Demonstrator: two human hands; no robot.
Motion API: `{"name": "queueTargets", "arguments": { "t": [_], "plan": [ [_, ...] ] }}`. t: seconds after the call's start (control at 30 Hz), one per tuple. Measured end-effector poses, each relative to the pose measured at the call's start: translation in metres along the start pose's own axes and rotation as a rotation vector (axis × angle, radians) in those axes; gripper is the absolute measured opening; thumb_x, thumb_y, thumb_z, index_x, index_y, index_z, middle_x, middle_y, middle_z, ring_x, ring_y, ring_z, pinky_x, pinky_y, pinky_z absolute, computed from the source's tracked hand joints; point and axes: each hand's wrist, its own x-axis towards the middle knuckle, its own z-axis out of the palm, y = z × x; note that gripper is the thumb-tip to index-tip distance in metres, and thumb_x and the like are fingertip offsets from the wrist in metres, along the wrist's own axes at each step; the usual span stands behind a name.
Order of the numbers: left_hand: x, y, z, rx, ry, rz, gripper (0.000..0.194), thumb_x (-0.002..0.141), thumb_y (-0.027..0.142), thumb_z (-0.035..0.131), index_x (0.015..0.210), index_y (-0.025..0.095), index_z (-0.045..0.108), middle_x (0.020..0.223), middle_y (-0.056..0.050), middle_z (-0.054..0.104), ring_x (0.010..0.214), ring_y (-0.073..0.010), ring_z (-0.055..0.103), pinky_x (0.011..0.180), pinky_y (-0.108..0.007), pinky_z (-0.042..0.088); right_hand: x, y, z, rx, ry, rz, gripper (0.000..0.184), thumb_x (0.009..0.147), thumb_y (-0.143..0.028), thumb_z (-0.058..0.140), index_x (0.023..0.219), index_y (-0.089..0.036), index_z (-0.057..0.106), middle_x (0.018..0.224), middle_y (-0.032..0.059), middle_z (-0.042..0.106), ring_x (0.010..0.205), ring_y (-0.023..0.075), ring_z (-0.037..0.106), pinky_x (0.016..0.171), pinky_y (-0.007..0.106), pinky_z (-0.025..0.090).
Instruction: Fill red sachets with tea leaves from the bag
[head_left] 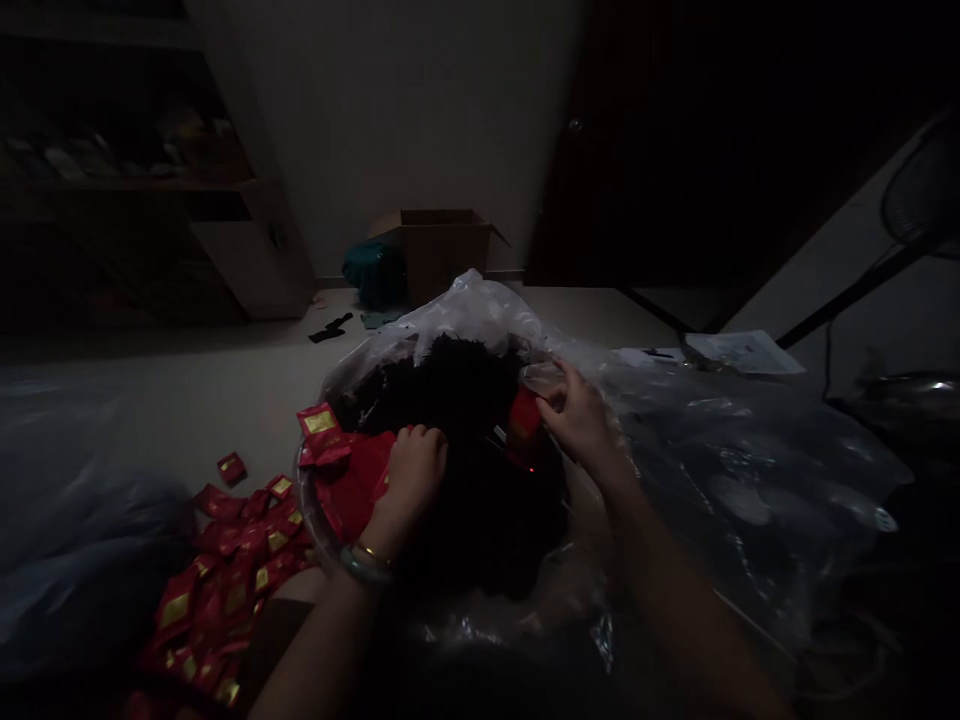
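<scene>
A round container lined with a clear plastic bag (480, 300) holds a heap of loose, dark, leaf-like material (457, 390). My left hand (412, 468) rests at its left side, fingers curled down against flat red packets (349, 490); the fingertips are partly hidden. On top of those lies a small filled red sachet (321, 430) with a gold label. At the right side of the heap, my right hand (581, 420) pinches a red packet (525, 420) between thumb and fingers. A tiny red light and a pale strip show near that packet's lower edge.
Many red and gold sachets (240, 550) are piled on the floor at left. A large clear plastic bag (750, 490) spreads at right. Behind stand an open cardboard box (446, 250), a teal bundle (375, 272) and shelves (135, 185). The room is dim.
</scene>
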Motion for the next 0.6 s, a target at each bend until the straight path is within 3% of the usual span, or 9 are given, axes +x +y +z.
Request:
{"name": "queueTargets", "arguments": {
  "t": [0.1,0.2,0.3,0.4,0.47,0.6],
  "plan": [
    [-0.005,0.011,-0.001,0.238,-0.047,-0.035,0.026,0.089,0.024,0.046,0.097,0.016,0.069,0.103,-0.015,0.064,0.099,-0.0301,0.054,0.083,-0.041,0.042,-0.019,-0.025,0.006,0.243,-0.014,-0.065,0.067,0.077,-0.025,0.060,0.140,-0.019,0.037,0.078,0.0013,0.064,0.067,0.0185,0.063,0.071,0.037,0.054],
    [-0.008,0.018,-0.003,0.322,-0.011,-0.105,0.031,0.087,0.026,0.050,0.112,0.015,0.064,0.121,-0.020,0.057,0.107,-0.0345,0.051,0.086,-0.045,0.041,-0.043,-0.052,0.010,0.684,-0.350,-0.147,0.097,0.077,-0.032,0.068,0.150,-0.035,0.004,0.116,0.0061,0.062,0.091,0.0197,0.067,0.078,0.037,0.057],
    [-0.008,0.014,-0.005,0.341,0.031,-0.172,0.043,0.086,0.025,0.050,0.126,0.011,0.055,0.135,-0.024,0.047,0.109,-0.0361,0.052,0.087,-0.048,0.041,-0.051,-0.060,0.007,0.853,-0.619,-0.114,0.101,0.077,-0.033,0.071,0.149,-0.040,0.000,0.137,0.0090,0.050,0.110,0.0221,0.063,0.084,0.037,0.057],
    [-0.004,0.003,-0.006,0.243,0.056,-0.177,0.046,0.085,0.016,0.046,0.130,0.009,0.050,0.124,-0.024,0.057,0.101,-0.0323,0.058,0.085,-0.045,0.044,-0.041,-0.045,0.009,0.789,-0.646,0.022,0.079,0.083,-0.033,0.064,0.148,-0.032,0.019,0.127,0.0105,0.057,0.106,0.0216,0.065,0.083,0.038,0.058],
    [0.000,-0.004,-0.009,0.054,0.102,-0.141,0.047,0.082,0.010,0.045,0.129,0.009,0.051,0.115,-0.020,0.063,0.101,-0.0292,0.060,0.086,-0.041,0.046,-0.033,-0.030,0.017,0.673,-0.626,0.078,0.066,0.085,-0.031,0.061,0.143,-0.026,0.032,0.115,0.0097,0.064,0.100,0.0211,0.067,0.081,0.038,0.059],
    [0.003,-0.006,-0.019,-0.477,0.135,-0.126,0.046,0.074,0.007,0.052,0.118,0.017,0.061,0.100,-0.010,0.072,0.091,-0.0221,0.066,0.080,-0.032,0.050,-0.028,-0.007,0.043,0.365,-0.535,-0.051,0.054,0.083,-0.022,0.061,0.134,-0.022,0.047,0.113,0.0103,0.066,0.101,0.0213,0.066,0.089,0.043,0.054]
  ]
}}
